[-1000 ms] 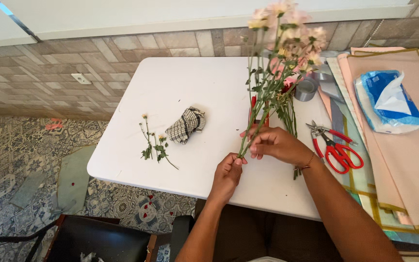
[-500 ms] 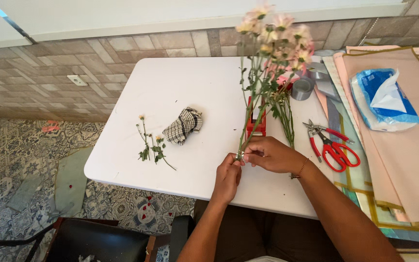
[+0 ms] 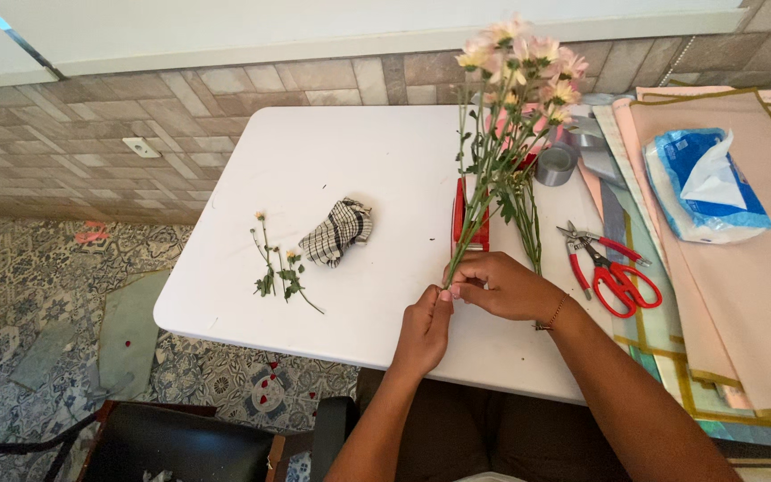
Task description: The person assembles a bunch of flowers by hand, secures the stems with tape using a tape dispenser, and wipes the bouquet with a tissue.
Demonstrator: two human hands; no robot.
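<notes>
Smooth matt white table (image 3: 332, 161), woven checked cloth (image 3: 339, 232), glossy red plastic-handled scissors (image 3: 616, 278).

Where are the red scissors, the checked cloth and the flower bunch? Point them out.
red scissors (image 3: 619, 284), head view, on the red handles.
checked cloth (image 3: 338, 232), head view, on its crumpled middle.
flower bunch (image 3: 501, 156), head view, on the leafy stems.

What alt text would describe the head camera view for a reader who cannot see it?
Both hands, left hand and right hand, grip the lower stems of a bunch of pink flowers over a white table. A checked cloth, loose sprigs and red scissors lie nearby.
</notes>
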